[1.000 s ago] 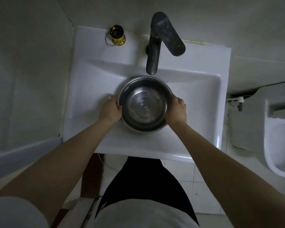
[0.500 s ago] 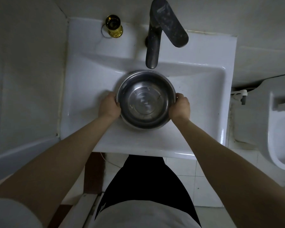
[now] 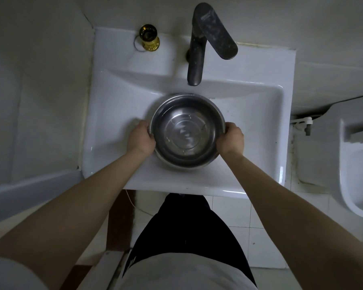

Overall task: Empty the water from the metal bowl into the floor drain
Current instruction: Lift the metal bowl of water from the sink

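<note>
A round metal bowl (image 3: 187, 130) holds clear water and sits level over the white sink basin (image 3: 117, 114), just in front of the dark faucet spout. My left hand (image 3: 140, 139) grips its left rim, thumb over the edge. My right hand (image 3: 231, 139) grips the right rim the same way. No floor drain shows in this view.
The dark faucet (image 3: 199, 47) rises behind the bowl. A gold fitting (image 3: 149, 38) stands on the sink's back left ledge. A white toilet (image 3: 356, 164) is at the right. White floor tiles (image 3: 239, 218) lie below the sink, beside my black shorts.
The bowl and both hands sit slightly higher and closer than a second ago, still over the basin; the water ripples. The grip on both rims is unchanged.
</note>
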